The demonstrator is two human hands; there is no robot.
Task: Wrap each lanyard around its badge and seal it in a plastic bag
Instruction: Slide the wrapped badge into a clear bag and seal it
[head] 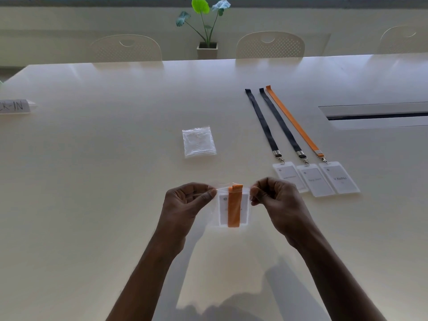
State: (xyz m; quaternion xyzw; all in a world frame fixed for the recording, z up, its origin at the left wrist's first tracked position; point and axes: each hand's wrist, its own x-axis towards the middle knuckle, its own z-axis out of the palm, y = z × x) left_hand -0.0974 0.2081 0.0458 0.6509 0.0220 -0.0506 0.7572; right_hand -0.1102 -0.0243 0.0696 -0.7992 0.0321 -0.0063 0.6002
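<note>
- The left hand (185, 201) pinched the top left corner of the bag (214, 220) between thumb and forefinger, its other fingers curled in behind.
- The right hand (275, 201) pinched the top right corner in the same way, fingers curled, so the bag's mouth stretched between the two hands.
- The bag hung from those two pinches, raised above the table (104, 170) and near its front edge.
- Inside the bag sat a badge (223, 210), upright, with its top edge level with the fingertips.
- An orange lanyard (234, 208) was wrapped lengthwise round the middle of the badge, and its upper end reached up to the bag's mouth.
- I could not tell whether the seal was pressed closed along its length.
- Spare bags (199, 142) lay in a flat stack on the table beyond the hands, well apart from them.
- To the right of the right hand lay three loose badges (315, 180) side by side, the nearest one partly hidden behind its knuckles.
- Loose lanyards (281, 121), two dark and one orange, ran straight from those badges toward the far side of the table.
- A cable slot (375, 115) was set into the table further right.
- A paper sign (14, 106) stood at the far left edge.
- Chairs (126, 48) and a potted plant (206, 26) stood beyond the table, under the window.
</note>
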